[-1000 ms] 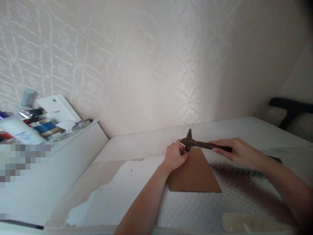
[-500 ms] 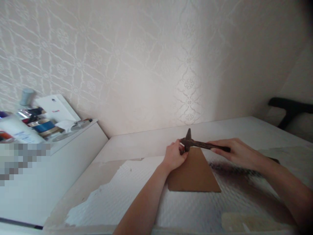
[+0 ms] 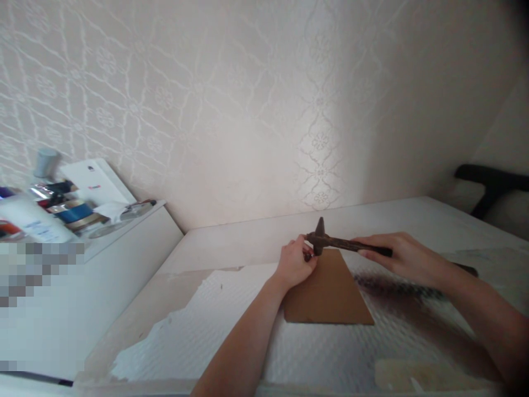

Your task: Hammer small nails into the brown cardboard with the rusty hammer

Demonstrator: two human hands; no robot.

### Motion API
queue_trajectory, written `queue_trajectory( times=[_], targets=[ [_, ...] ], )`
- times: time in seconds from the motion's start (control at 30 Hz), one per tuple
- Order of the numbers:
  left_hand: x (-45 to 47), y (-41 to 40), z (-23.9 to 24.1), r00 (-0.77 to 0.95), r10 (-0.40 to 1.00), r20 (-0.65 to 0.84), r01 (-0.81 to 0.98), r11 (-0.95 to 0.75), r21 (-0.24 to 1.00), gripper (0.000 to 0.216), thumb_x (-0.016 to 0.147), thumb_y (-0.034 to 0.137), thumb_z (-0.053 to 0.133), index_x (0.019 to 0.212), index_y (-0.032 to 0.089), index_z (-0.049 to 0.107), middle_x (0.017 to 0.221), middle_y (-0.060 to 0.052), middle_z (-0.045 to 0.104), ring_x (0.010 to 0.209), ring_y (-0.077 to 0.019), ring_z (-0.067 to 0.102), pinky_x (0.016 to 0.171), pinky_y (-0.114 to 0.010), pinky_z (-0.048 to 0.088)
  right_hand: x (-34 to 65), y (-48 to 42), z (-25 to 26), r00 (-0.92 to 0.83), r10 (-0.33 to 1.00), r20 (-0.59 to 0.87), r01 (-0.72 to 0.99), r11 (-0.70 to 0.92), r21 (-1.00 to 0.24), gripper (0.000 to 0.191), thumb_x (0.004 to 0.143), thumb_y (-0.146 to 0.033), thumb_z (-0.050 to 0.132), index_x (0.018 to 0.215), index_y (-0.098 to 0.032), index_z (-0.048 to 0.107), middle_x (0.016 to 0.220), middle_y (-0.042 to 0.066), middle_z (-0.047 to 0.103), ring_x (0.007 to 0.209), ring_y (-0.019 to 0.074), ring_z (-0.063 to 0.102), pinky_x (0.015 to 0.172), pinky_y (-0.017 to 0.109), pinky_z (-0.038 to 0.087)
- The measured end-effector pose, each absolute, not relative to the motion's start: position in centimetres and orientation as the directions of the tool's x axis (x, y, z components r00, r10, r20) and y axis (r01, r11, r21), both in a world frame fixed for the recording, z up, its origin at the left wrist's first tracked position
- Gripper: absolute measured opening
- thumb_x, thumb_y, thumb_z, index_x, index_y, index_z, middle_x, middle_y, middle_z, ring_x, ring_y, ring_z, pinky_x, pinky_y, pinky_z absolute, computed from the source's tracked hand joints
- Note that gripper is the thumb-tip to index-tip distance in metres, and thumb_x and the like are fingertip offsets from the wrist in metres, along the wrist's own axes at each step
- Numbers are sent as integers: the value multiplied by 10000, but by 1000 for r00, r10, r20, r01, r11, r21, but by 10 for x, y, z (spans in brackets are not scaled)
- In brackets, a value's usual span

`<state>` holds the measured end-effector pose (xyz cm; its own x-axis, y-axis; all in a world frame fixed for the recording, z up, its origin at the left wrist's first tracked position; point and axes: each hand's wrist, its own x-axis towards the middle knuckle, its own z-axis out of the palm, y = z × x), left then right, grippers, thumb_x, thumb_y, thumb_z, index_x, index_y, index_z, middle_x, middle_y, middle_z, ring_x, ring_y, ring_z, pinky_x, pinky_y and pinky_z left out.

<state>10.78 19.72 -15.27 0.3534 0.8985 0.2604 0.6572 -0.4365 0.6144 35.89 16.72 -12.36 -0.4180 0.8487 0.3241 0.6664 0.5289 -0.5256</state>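
Hammer (image 3: 343,244) and right hand (image 3: 407,255) had slid barely rightward since half second earlier; left hand (image 3: 294,263) kept place. Right fingers pinched hammer handle, thumb on near side. Left fingers curled beside hammer head, close to small dark reddish thing (image 3: 307,253); I couldn't tell whether they gripped it. Hammer head sat at far edge of cardboard sheet (image 3: 328,292), on white textured cover (image 3: 223,309). Farther out, I saw cabinet (image 3: 128,259) bearing white box (image 3: 97,184), and patterned wall (image 3: 248,138).
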Motion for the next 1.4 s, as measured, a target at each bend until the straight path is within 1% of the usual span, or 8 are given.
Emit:
queue_trajectory(
  times=[0.3,0.4,0.6,0.77,0.9,1.13,1.23,1.4],
  targets=[
    [107,198,-152,348,897,272,661,-441,607,219,713,143,611,868,213,474,763,13,643,779,-184,603,722,-305,471,358,167,-124,-420,853,308,670,521,-529,348,882,-454,496,1152,-330,678,1084,-6,716,924,312,676,762,421,541],
    [107,199,-153,359,893,271,646,-447,619,215,719,135,603,863,216,466,774,16,651,783,-178,607,731,-303,473,357,166,-124,-406,859,313,678,513,-527,345,889,-449,488,1154,-332,675,1105,-10,708,945,305,671,787,409,536],
    [107,199,-153,362,896,258,628,-439,643,223,725,128,595,886,213,467,809,15,674,793,-174,613,756,-307,478,359,168,-124,-416,852,317,692,523,-498,343,893,-438,486,1148,-316,679,1093,3,714,951,302,671,767,396,541],
    [107,198,-151,340,909,242,659,-414,628,234,713,150,616,892,213,478,827,6,669,809,-185,616,742,-310,481,358,167,-123,-442,847,296,670,531,-519,343,890,-449,497,1138,-306,685,1087,2,716,958,310,668,769,410,540],
    [107,199,-152,358,904,235,644,-421,639,281,713,130,601,951,224,485,799,26,668,809,-177,618,745,-301,481,358,167,-123,-416,853,316,661,522,-539,354,884,-457,500,1159,-321,676,1113,-11,705,971,316,664,790,410,535],
    [106,199,-153,372,897,239,640,-435,634,307,708,128,582,985,216,484,797,21,665,808,-180,616,754,-313,482,357,167,-122,-423,863,276,666,503,-551,362,891,-455,483,1164,-319,676,1105,-5,710,952,321,667,776,399,530],
    [106,199,-153,365,900,240,653,-431,623,294,687,120,581,950,209,486,811,12,662,810,-184,613,755,-316,481,357,167,-122,-441,858,263,660,509,-553,363,892,-456,478,1168,-323,672,1069,-16,722,932,319,671,762,409,534],
    [106,200,-152,368,903,220,640,-418,645,345,666,101,575,978,219,486,804,25,661,818,-181,613,767,-315,481,358,168,-123,-407,865,293,651,500,-571,342,870,-462,511,1134,-342,692,1060,-25,724,922,325,674,744,407,540]
  ],
)
